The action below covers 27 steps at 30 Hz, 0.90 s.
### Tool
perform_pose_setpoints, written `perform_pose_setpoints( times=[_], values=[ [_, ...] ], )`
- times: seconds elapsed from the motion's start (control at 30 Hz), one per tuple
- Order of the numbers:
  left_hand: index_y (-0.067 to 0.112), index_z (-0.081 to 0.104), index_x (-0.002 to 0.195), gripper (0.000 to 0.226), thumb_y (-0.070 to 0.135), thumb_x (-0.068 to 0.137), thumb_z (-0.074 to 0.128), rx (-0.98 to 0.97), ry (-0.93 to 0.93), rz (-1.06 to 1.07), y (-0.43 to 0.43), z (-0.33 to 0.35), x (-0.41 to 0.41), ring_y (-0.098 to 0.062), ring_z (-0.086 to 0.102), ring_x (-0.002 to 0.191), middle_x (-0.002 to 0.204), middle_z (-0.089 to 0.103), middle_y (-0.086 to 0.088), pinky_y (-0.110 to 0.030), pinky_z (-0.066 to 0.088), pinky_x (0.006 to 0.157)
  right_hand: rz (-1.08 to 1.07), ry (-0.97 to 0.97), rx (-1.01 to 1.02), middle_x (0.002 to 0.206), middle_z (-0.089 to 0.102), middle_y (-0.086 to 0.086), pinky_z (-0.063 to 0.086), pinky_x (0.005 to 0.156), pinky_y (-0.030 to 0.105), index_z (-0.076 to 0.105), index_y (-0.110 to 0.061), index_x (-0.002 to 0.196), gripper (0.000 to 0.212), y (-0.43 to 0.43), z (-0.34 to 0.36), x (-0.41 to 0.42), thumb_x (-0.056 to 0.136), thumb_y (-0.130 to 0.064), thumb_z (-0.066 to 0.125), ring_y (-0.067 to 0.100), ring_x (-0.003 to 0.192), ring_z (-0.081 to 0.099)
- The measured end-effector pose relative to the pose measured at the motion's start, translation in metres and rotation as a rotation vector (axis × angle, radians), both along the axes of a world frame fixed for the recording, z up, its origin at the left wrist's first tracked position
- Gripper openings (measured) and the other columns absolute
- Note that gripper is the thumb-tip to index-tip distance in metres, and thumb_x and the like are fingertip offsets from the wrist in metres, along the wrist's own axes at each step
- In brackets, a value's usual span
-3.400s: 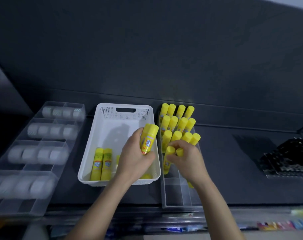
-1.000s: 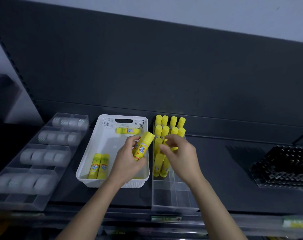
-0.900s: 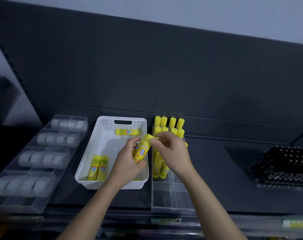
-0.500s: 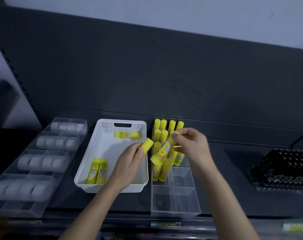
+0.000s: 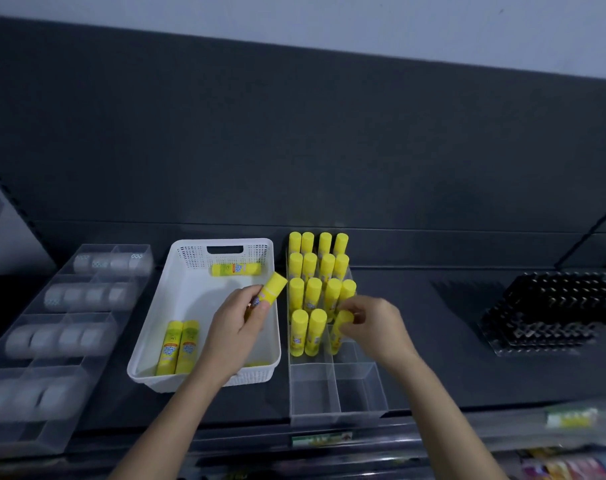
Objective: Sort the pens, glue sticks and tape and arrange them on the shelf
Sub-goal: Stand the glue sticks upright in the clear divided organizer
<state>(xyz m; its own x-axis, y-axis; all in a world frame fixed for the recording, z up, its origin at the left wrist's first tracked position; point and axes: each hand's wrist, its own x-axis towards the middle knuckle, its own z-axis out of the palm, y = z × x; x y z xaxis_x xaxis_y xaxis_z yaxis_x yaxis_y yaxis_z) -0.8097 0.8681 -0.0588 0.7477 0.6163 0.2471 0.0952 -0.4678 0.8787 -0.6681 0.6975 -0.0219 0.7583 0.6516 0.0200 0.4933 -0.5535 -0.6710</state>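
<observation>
My left hand (image 5: 241,322) grips a yellow glue stick (image 5: 271,288) over the right side of the white basket (image 5: 156,327). My right hand (image 5: 374,323) pinches the cap of another glue stick (image 5: 339,329), which stands in the clear divided organizer (image 5: 332,386) beside two upright ones in the front filled row. Several more glue sticks (image 5: 317,268) stand in rows behind. In the basket, two glue sticks (image 5: 178,346) lie side by side at the front left and one glue stick (image 5: 235,269) lies at the back.
A clear divided tray (image 5: 45,337) with rolls of tape (image 5: 87,294) sits at the left. A black perforated tray (image 5: 554,306) sits at the right. The dark shelf back panel (image 5: 294,150) rises behind. A lower shelf edge with coloured items (image 5: 568,467) shows at the bottom right.
My right hand took one glue stick from my left hand, carried it right and lowered it upright into the organizer. My left hand keeps one stick and barely moved.
</observation>
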Motion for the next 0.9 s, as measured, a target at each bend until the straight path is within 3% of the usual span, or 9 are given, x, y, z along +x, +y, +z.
perform_pose_setpoints(
  times=[0.13, 0.27, 0.37, 0.47, 0.6, 0.73, 0.9],
  values=[
    [0.030, 0.055, 0.110, 0.021, 0.014, 0.096, 0.052, -0.007, 0.003, -0.018, 0.000, -0.002, 0.000, -0.009, 0.056, 0.077, 0.089, 0.058, 0.009, -0.016, 0.043, 0.068, 0.036, -0.001, -0.019, 0.088, 0.067, -0.002, 0.044, 0.061, 0.008, 0.070, -0.016, 0.104, 0.032, 0.003, -0.004, -0.001, 0.075, -0.002, 0.068, 0.010, 0.078, 0.063],
    [0.035, 0.052, 0.114, 0.022, 0.023, 0.095, 0.053, -0.028, -0.013, -0.028, 0.001, -0.002, -0.002, -0.013, 0.059, 0.090, 0.102, 0.059, 0.010, -0.029, 0.048, 0.079, 0.046, -0.130, -0.060, 0.093, 0.065, -0.002, 0.037, 0.060, 0.011, 0.068, -0.016, 0.103, 0.030, 0.005, 0.009, -0.001, 0.076, -0.004, 0.066, 0.012, 0.083, 0.059],
    [0.036, 0.050, 0.120, 0.033, 0.036, 0.087, 0.047, -0.043, -0.021, -0.011, 0.002, -0.003, -0.002, -0.016, 0.060, 0.099, 0.109, 0.057, 0.013, -0.037, 0.050, 0.088, 0.006, -0.193, 0.044, 0.107, 0.066, -0.002, 0.040, 0.075, 0.016, 0.065, -0.015, 0.116, 0.036, 0.013, 0.028, -0.007, 0.080, -0.007, 0.067, 0.008, 0.094, 0.058],
    [0.041, 0.051, 0.115, 0.031, 0.046, 0.085, 0.048, -0.025, -0.045, -0.011, 0.003, -0.003, -0.002, -0.017, 0.061, 0.101, 0.110, 0.056, 0.013, -0.043, 0.050, 0.090, 0.018, -0.159, 0.165, 0.098, 0.066, -0.003, 0.049, 0.082, 0.024, 0.067, -0.014, 0.110, 0.027, 0.032, 0.042, -0.022, 0.083, -0.012, 0.067, 0.011, 0.092, 0.062],
    [0.036, 0.055, 0.117, 0.035, 0.044, 0.083, 0.050, -0.001, -0.073, -0.065, 0.003, -0.002, -0.004, -0.011, 0.060, 0.106, 0.113, 0.058, 0.014, -0.037, 0.049, 0.094, 0.100, -0.031, 0.199, 0.090, 0.064, -0.003, 0.042, 0.069, 0.015, 0.064, -0.015, 0.115, 0.032, 0.062, 0.043, -0.041, 0.084, -0.022, 0.069, 0.011, 0.081, 0.059],
    [0.039, 0.055, 0.114, 0.030, 0.031, 0.085, 0.054, 0.015, -0.090, -0.069, 0.001, -0.001, -0.003, 0.001, 0.058, 0.103, 0.111, 0.061, 0.017, -0.015, 0.045, 0.087, 0.097, 0.019, 0.223, 0.069, 0.054, -0.008, 0.035, 0.054, 0.011, 0.066, -0.015, 0.109, 0.029, 0.072, 0.039, -0.046, 0.081, -0.024, 0.072, 0.004, 0.060, 0.046],
    [0.030, 0.061, 0.114, 0.031, 0.040, 0.085, 0.057, 0.013, -0.123, 0.005, -0.001, 0.001, -0.005, 0.005, 0.059, 0.099, 0.107, 0.065, 0.018, -0.008, 0.043, 0.083, 0.003, 0.091, 0.396, 0.069, 0.062, -0.009, 0.052, 0.067, 0.032, 0.069, -0.023, 0.098, 0.022, 0.043, 0.061, -0.031, 0.077, -0.022, 0.076, 0.015, 0.069, 0.062]
  ],
)
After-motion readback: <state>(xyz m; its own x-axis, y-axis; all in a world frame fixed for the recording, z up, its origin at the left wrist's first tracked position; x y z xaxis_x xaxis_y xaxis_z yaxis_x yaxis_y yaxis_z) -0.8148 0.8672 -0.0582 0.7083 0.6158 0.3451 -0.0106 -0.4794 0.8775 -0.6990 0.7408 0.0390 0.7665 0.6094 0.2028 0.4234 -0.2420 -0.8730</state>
